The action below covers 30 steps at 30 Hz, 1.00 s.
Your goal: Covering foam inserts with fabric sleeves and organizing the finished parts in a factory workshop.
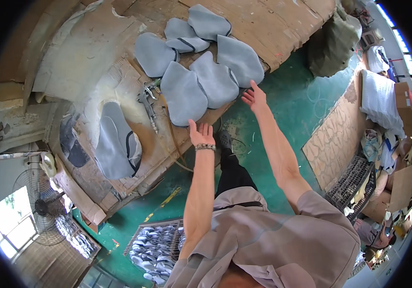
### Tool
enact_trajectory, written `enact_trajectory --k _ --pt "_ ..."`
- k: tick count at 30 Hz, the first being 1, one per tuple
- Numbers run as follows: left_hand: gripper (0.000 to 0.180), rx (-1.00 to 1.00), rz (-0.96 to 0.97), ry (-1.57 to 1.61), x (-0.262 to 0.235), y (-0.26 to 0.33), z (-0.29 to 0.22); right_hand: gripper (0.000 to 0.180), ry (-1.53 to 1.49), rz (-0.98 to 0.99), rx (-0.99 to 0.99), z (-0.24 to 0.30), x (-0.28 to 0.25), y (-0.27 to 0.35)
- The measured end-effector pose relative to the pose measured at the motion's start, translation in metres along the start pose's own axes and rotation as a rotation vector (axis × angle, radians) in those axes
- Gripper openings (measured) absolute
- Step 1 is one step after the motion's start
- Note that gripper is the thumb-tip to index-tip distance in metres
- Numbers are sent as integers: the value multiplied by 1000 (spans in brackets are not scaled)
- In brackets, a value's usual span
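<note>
Several grey rounded fabric pads with dark edging lie spread on the cardboard-covered workbench [282, 24]. My left hand [201, 133] is palm up with its fingers stretched, at the near edge of the closest grey pad [183, 93]; whether it touches the pad I cannot tell. Beside the rightmost grey pad [241, 58], my right hand [255, 97] is open, fingers extended and nothing in them. Between the two hands sits another grey pad [216, 80]. Left of the group, a metal spray gun [147, 102] with a hose rests on the bench.
More grey pads [112, 144] lie overlapped at the bench's left. A wire-guarded fan [43, 206] stands far left. Below the bench, a rack [155, 249] holds many small grey pieces. A dark cloth-like bundle [335, 43], crates [352, 185] and cartons are on the right. Another person [371, 233] is at the lower right.
</note>
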<state>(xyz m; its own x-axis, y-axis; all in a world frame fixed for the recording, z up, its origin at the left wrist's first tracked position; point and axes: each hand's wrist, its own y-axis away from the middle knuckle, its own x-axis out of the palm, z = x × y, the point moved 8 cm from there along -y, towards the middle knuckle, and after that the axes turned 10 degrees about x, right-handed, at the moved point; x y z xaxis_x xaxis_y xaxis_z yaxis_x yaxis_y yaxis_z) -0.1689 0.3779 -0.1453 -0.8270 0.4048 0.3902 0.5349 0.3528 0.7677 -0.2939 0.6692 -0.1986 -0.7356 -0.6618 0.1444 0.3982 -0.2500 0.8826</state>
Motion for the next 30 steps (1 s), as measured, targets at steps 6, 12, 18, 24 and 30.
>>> enact_trajectory --k 6,12,18,24,30 --pt "92 17 -179 134 43 9 27 38 120 -83 -44 11 19 -27" --pt "76 223 -119 259 77 -29 20 20 59 24 -71 28 31 -24" --pt "53 240 -92 430 133 35 -29 19 -38 496 -233 49 76 120" --pt "46 204 261 528 178 114 -101 17 8 581 -362 75 102 245" --pt "49 372 266 429 111 148 -158 14 29 567 -416 43 90 262"
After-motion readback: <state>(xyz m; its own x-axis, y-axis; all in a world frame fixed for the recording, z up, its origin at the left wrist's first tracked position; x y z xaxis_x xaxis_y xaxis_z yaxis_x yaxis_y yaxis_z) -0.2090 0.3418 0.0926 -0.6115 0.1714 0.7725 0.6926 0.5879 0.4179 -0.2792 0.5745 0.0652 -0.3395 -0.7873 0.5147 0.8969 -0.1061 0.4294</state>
